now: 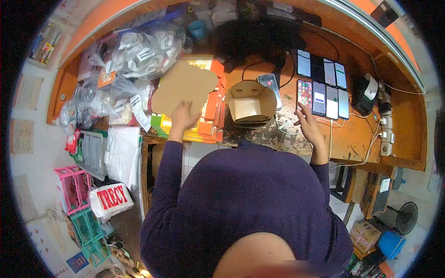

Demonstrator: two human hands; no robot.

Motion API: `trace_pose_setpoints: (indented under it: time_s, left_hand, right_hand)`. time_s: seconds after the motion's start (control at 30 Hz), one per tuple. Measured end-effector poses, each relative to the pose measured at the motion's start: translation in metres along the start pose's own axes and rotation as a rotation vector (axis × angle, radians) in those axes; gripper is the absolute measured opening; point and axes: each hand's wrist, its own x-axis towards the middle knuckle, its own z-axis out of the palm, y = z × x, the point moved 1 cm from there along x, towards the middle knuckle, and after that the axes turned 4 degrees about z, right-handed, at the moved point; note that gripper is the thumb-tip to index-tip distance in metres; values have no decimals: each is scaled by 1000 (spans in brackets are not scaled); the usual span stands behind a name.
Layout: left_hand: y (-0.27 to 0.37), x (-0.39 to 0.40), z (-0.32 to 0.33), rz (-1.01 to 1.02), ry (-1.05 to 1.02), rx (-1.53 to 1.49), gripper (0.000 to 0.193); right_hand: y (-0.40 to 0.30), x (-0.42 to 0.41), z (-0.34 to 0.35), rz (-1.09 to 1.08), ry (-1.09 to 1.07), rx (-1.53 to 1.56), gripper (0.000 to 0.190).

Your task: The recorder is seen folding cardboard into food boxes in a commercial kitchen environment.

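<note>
My left hand (186,117) lies on a plain brown paperboard box blank (186,87), its fingertips on the top face. Whether it grips the sheet cannot be told. Beneath that blank is a stack of printed orange, yellow and green blanks (211,121). A folded paperboard food box (252,106) stands with its mouth open between my hands, brown inside and out. My right hand (308,127) hovers by the table's front part, fingers apart and holding nothing. Its fingertips are close to the lower edge of a smartphone with app icons (305,92).
Several more smartphones (332,101) lie in two rows at right, with white charging cables (331,139). Another phone (269,85) sits behind the box. Plastic-wrapped parcels (146,52) crowd the left. A power strip (386,133) and a black device (364,95) stand far right.
</note>
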Motion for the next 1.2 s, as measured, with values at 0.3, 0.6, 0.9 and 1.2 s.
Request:
trace_pose_setpoints:
  time_s: [0.3, 0.6, 0.9, 1.2]
  left_hand:
    - [10, 2, 3, 185, -72, 71, 40]
    - [22, -3, -20, 349, 0, 178, 41]
    - [25, -26, -63, 505, 478, 168, 39]
    - [-3, -36, -11, 149, -112, 271, 93]
  right_hand:
    - [13, -6, 3, -8, -51, -93, 47]
    - [28, -19, 3, -14, -35, -158, 48]
    - [19, -33, 0, 52, -65, -246, 49]
    - [27, -26, 10, -2, -122, -338, 50]
